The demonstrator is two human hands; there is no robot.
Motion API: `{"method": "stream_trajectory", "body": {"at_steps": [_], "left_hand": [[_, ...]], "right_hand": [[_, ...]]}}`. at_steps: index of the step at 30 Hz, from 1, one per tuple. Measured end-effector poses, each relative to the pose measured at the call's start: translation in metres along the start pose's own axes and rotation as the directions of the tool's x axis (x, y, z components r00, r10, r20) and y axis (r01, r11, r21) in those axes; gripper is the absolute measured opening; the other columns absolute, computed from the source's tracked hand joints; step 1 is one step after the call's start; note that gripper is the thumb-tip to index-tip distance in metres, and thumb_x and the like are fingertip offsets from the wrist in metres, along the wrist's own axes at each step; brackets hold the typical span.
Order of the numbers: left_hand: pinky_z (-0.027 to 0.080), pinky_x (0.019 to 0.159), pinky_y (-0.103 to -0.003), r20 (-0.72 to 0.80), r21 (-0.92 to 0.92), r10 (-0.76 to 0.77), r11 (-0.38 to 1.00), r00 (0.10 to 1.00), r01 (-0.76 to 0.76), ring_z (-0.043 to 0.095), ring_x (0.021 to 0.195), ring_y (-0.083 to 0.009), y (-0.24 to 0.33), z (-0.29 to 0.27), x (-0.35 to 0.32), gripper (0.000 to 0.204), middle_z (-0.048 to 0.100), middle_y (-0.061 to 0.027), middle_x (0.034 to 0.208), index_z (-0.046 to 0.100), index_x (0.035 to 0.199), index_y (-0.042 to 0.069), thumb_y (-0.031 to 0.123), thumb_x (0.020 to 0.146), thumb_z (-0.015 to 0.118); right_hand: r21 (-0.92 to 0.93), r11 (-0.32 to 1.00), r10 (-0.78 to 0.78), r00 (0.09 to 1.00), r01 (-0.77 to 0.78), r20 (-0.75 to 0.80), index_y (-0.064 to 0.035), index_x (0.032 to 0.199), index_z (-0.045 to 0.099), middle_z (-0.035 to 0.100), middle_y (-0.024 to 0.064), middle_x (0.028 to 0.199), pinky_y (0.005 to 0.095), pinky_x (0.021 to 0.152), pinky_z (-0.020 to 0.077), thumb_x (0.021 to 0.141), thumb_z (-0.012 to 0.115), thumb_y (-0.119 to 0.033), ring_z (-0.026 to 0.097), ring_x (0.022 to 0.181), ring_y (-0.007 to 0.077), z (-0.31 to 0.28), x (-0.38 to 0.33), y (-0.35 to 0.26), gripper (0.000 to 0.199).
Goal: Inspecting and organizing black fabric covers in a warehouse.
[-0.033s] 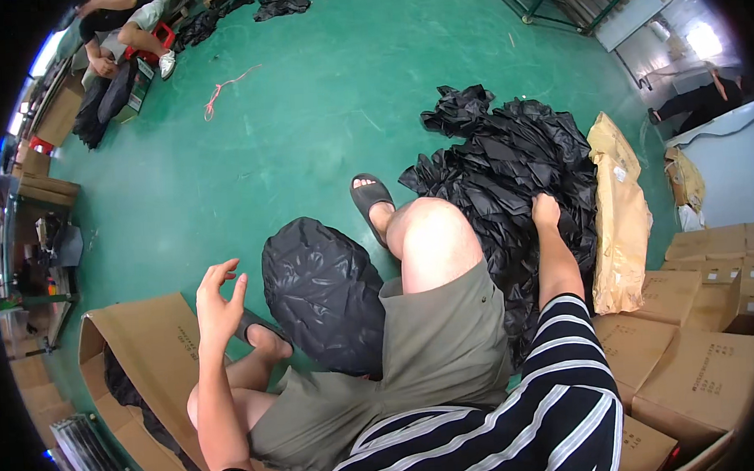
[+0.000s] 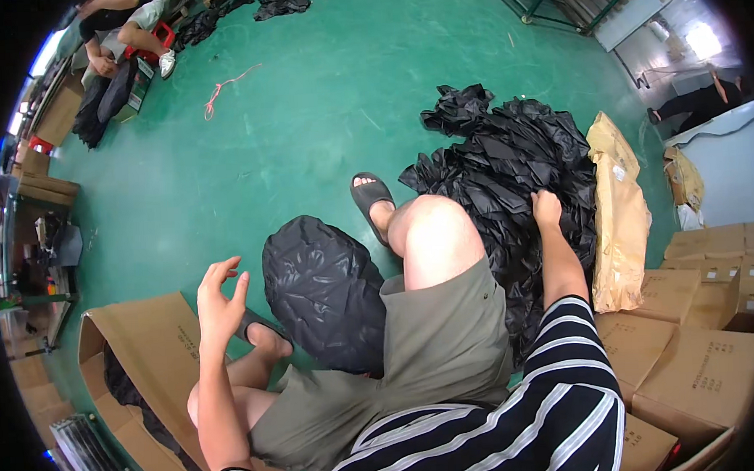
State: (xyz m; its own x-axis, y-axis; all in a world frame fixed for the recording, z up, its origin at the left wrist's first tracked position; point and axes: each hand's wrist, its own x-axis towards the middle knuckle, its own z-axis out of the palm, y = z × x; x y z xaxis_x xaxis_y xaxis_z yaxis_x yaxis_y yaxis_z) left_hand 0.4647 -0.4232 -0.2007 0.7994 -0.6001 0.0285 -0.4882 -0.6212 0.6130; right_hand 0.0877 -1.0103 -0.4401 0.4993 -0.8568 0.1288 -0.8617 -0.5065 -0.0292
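A large heap of thin, shiny black covers (image 2: 508, 158) lies on the floor to my right, crumpled and gathered. My right hand (image 2: 547, 209) is at the heap, its fingers closed on a fold of one black cover; the fingertips are partly hidden. My left hand (image 2: 222, 303) is raised over my left knee with fingers apart and nothing in it. Between my legs sits a rounded black bundle (image 2: 321, 293), its surface puckered and wrinkled. Neither hand touches this bundle.
An open cardboard box (image 2: 150, 330) with black material inside stands at my left. A brown paper package (image 2: 619, 225) lies right of the heap, near stacked cartons (image 2: 694, 373). Pink string (image 2: 214, 99) is on the green floor. Another person (image 2: 133, 36) sits far left.
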Motion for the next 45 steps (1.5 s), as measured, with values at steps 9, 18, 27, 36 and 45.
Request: {"method": "stream_trajectory", "body": {"at_steps": [9, 18, 27, 36, 45], "left_hand": [[0.051, 0.079, -0.034, -0.086, -0.074, 0.179, 0.98, 0.98, -0.185, 0.065, 0.089, -0.0252, 0.008, -0.011, -0.01, 0.026, 0.066, -0.013, 0.098, 0.066, 0.109, 0.002, 0.01, 0.083, 0.069], [0.045, 0.1, -0.039, -0.315, -0.342, 0.181, 0.894, 0.932, -0.289, 0.055, 0.119, -0.0253, 0.028, -0.025, 0.025, 0.062, 0.056, -0.0145, 0.127, 0.053, 0.132, 0.005, 0.022, 0.078, 0.078], [0.038, 0.105, -0.047, -0.353, -0.035, 0.349, 0.922, 0.868, -0.385, 0.06, 0.11, -0.0299, 0.008, -0.026, 0.03, 0.068, 0.065, -0.0126, 0.112, 0.055, 0.128, 0.008, 0.025, 0.068, 0.084], [0.048, 0.087, -0.028, -0.026, -0.963, -0.366, 0.259, 0.93, 0.075, 0.059, 0.098, -0.0101, -0.018, -0.044, 0.048, 0.028, 0.064, -0.0018, 0.109, 0.059, 0.12, 0.002, 0.019, 0.097, 0.059], [0.046, 0.093, -0.029, -0.062, -0.987, -0.298, 0.158, 0.953, -0.015, 0.057, 0.106, -0.0122, -0.035, -0.069, 0.032, 0.036, 0.06, -0.0038, 0.118, 0.052, 0.129, 0.006, 0.018, 0.095, 0.055]], "right_hand": [[0.706, 0.68, 0.225, 0.86, 0.198, -0.458, 0.0, 0.071, 0.047, 0.038, -0.001, 0.06, 0.0322, 0.056, 0.0325, 0.101, 0.051, -0.038, 0.032, 0.064, 0.0088, -0.252, 0.047, -0.135, 0.048], [0.891, -0.277, -0.495, 0.742, 0.359, -0.452, -0.0021, 0.086, 0.064, 0.053, -0.0074, 0.081, 0.0168, 0.066, 0.0363, 0.101, 0.054, -0.02, 0.042, 0.074, 0.0001, -0.393, -0.064, -0.433, 0.025], [0.981, -0.151, -0.861, 0.504, -0.124, -0.069, -0.0077, 0.076, 0.057, 0.049, -0.0083, 0.073, 0.0205, 0.06, 0.0339, 0.101, 0.053, -0.031, 0.041, 0.068, 0.0023, -0.267, -0.102, -0.528, 0.035], [0.912, -0.015, -0.858, 0.463, 0.411, -0.223, -0.0122, 0.152, 0.021, 0.048, 0.0169, 0.134, 0.0418, 0.105, 0.0392, 0.065, 0.085, -0.016, 0.05, 0.123, 0.0303, -0.257, -0.124, -0.551, 0.108], [0.999, 0.028, -0.868, 0.495, -0.044, 0.046, 0.0032, 0.112, 0.067, 0.071, 0.0071, 0.102, 0.0263, 0.081, 0.0481, 0.092, 0.057, -0.011, 0.061, 0.092, 0.0107, -0.225, -0.067, -0.551, 0.026]]}}
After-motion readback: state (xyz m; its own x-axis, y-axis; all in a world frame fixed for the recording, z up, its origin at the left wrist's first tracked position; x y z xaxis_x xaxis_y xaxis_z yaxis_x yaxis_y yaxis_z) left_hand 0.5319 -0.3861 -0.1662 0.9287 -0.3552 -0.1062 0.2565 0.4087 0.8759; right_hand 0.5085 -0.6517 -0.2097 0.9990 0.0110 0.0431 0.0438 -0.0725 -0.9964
